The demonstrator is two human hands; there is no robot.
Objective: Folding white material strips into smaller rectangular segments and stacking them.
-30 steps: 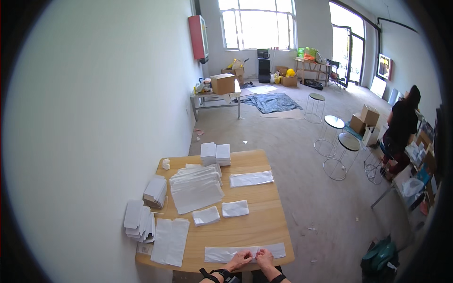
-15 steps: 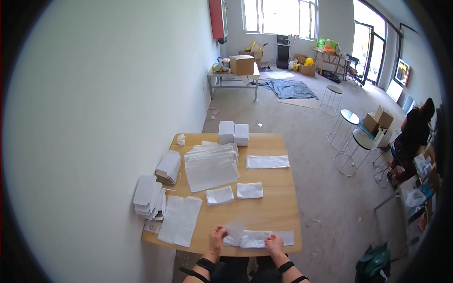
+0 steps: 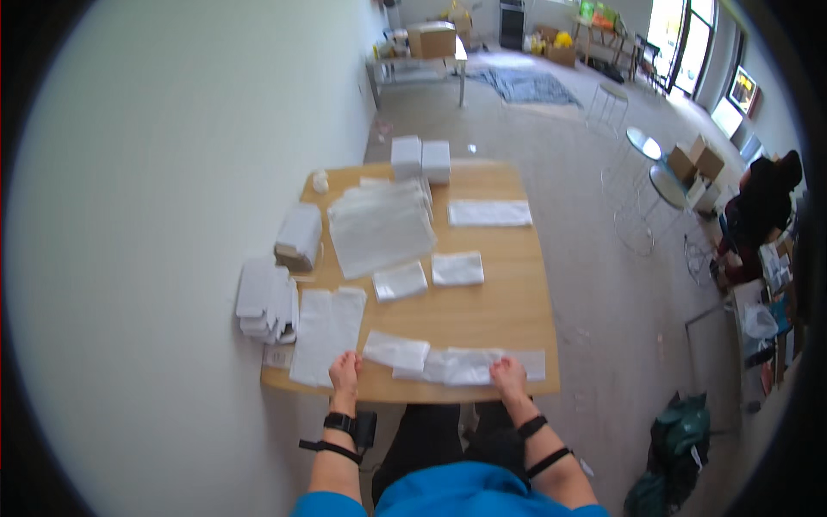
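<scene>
A long, folded white plastic bag (image 3: 474, 366) lies flat along the table's near edge. My right hand (image 3: 508, 377) is closed, its fingertips pinching that bag toward its right part. A shorter flap of thin white plastic (image 3: 396, 351) slants up from the bag's left end. Just beyond the flap's left edge is my left hand (image 3: 345, 372), fingers curled together; blur hides whether they grip its edge. Close to that hand, a pair of long white bags (image 3: 327, 336) rests on the left of the table.
The wooden table (image 3: 508, 302) also bears a fanned stack of white bags (image 3: 382, 228), two small folded bags (image 3: 457, 269), and white boxes (image 3: 420, 158) at the back. More white boxes (image 3: 265, 297) stand along the left edge by the wall. Stools (image 3: 668, 185) and a person (image 3: 762, 202) are at right.
My left hand has moved left, away from the bag's middle, and the flap now stretches out leftward. My right hand stays at the bag. The view has tilted downward.
</scene>
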